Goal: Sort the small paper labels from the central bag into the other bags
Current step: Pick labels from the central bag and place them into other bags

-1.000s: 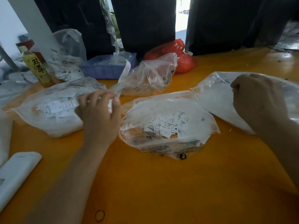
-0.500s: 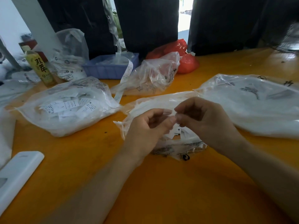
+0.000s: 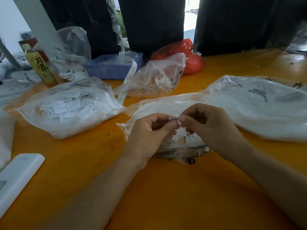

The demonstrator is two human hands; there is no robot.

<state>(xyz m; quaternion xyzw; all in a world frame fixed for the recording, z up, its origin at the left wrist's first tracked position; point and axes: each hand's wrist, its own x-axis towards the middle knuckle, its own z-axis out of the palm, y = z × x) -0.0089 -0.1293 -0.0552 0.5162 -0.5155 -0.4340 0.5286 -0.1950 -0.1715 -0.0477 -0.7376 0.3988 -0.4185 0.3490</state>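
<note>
Both my left hand (image 3: 149, 130) and right hand (image 3: 211, 125) pinch at labels over the central bag (image 3: 166, 105). From it, the label-filled bag (image 3: 69, 110) lies left, nearer my left hand.

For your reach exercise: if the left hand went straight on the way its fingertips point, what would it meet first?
Probably the right hand: the left hand points rightward, fingertips nearly touching it above the central bag.

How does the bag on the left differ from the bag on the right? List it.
The left bag shows many printed paper labels through its plastic; the right bag looks plain white inside, with no separate labels readable. The left bag bulges in a mound; the right bag lies flatter and spreads wider. Both are clear plastic on the orange table.
</note>
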